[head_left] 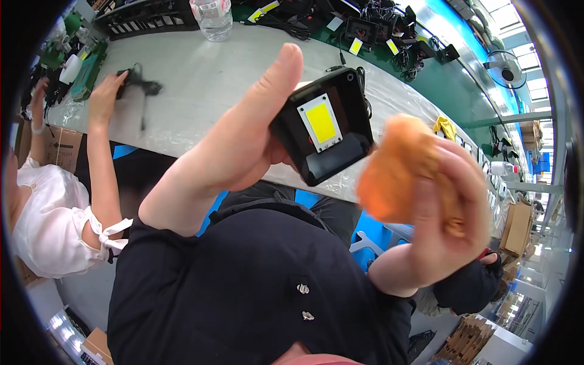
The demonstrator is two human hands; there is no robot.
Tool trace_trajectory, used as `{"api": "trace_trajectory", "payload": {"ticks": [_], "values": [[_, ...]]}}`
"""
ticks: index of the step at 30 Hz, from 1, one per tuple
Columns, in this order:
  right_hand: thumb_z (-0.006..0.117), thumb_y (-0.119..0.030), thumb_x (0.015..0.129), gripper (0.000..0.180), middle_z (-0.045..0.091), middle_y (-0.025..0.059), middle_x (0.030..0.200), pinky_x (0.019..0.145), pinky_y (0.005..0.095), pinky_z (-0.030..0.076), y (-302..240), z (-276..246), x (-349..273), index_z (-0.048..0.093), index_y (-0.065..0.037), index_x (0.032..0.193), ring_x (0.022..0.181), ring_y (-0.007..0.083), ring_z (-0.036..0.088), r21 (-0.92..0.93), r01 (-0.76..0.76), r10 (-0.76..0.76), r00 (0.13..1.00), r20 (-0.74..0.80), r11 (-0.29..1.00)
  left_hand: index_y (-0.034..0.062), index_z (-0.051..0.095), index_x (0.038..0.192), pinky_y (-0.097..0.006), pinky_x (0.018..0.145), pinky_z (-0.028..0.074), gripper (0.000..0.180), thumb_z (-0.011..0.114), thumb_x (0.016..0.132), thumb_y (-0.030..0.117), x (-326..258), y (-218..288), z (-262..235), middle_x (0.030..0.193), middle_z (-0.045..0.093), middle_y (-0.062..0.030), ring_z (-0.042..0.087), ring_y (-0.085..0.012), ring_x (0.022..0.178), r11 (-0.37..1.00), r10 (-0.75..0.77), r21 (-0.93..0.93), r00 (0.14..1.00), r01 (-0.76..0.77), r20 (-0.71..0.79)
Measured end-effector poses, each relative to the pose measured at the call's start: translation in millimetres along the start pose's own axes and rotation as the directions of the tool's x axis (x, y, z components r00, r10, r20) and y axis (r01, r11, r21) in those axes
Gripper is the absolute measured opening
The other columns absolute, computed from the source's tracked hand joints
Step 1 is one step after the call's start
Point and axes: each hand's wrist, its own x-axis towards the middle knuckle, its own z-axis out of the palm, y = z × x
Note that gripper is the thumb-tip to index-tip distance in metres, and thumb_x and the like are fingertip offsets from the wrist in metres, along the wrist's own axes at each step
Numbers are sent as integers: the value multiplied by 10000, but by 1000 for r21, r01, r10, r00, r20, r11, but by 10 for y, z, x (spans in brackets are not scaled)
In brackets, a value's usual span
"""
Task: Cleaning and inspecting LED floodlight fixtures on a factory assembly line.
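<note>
My left hand grips a black square lamp housing from behind, thumb pointing up along its side. Inside the housing sits a yellow LED panel on a white plate with small screws. The housing is tilted, its front turned toward me, and a black cable hangs at its far side. Just right of the lamp, my right hand is closed around a bunched orange cloth. The cloth is close to the lamp's right edge; whether they touch I cannot tell. The fingers behind the housing are hidden.
Beyond the lamp stretches a grey worktable with a clear plastic bottle and a black crate. Several lamps and cables lie on a green surface. At left, a co-worker's hand handles a black cabled part. A yellow cloth lies right.
</note>
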Motion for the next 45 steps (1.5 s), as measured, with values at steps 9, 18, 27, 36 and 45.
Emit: {"api": "trace_trajectory", "payload": {"ticks": [9,18,27,36,45], "values": [[620,124,767,215,617,108,904,690,322,518,-8,730,-88,663,7,942,800,252,636,-66,184,-159,949,273,981,0,543,1175,-290,853,478,739,234,964,638,56,-96,-130,1036,648,-97,623,-168,954,924,265,289,964,-252,-6],[614,40,683,250,581,107,941,710,332,499,-51,652,160,619,2,931,856,268,603,-107,281,-200,858,472,954,62,607,1100,-211,671,442,745,279,922,707,88,-29,-206,886,623,-15,574,-68,800,986,138,116,980,-121,-144],[539,93,805,282,568,185,1208,873,309,472,217,-226,-341,602,15,1068,1008,204,594,275,-333,331,942,52,902,-61,460,1305,-390,916,537,789,228,969,614,-85,26,-164,1250,569,-199,606,-282,1117,990,104,-88,994,-107,-30],[699,24,718,538,561,107,1023,704,252,494,523,-30,-573,580,-48,1238,907,186,591,88,-80,65,985,158,993,-17,481,1294,-393,876,552,821,207,939,670,70,-235,303,1188,610,-166,637,-274,1061,924,-175,-286,946,254,273],[615,2,798,249,632,90,795,641,286,504,596,-711,-1505,588,-27,1044,728,167,643,349,-627,612,773,170,696,-7,524,1262,-285,799,540,660,269,1000,543,563,-950,1172,1070,640,-111,634,-152,988,805,-531,474,789,356,309]]}}
